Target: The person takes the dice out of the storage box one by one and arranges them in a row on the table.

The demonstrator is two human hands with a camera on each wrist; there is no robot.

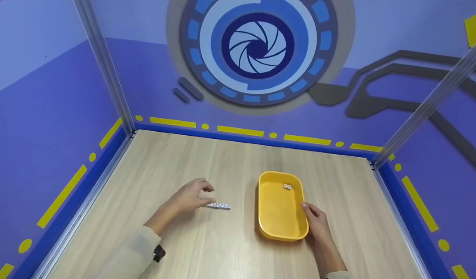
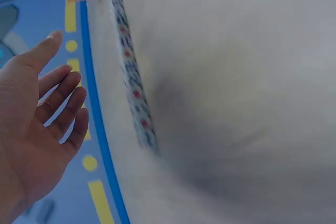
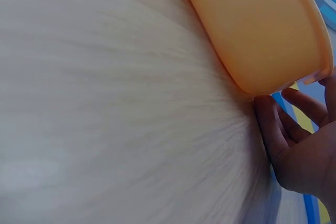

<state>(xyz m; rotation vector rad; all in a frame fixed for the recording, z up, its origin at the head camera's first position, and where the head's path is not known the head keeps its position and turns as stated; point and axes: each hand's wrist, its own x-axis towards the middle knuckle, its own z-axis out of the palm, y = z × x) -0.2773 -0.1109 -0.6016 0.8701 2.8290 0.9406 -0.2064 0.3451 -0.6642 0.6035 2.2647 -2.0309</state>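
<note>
A straight row of small white dice (image 1: 218, 206) with blue and red pips lies on the table; the left wrist view shows the dice row (image 2: 134, 77) a little blurred. My left hand (image 1: 193, 195) hovers by its left end, fingers loosely bent and thumb apart from them. Nothing is held in that left hand (image 2: 44, 108). To the right stands a yellow plastic box (image 1: 280, 209) with a couple of dice (image 1: 287, 186) near its far right corner. My right hand (image 1: 318, 223) holds the box's right side, thumb at the rim and the other fingers (image 3: 270, 121) low against the outer wall.
The wooden table (image 1: 168, 162) is bounded by a blue printed back wall (image 1: 145, 77) and side walls. Metal posts (image 1: 106, 66) rise at the back corners. A dark wristband device (image 1: 159, 253) sits at the left sleeve's cuff.
</note>
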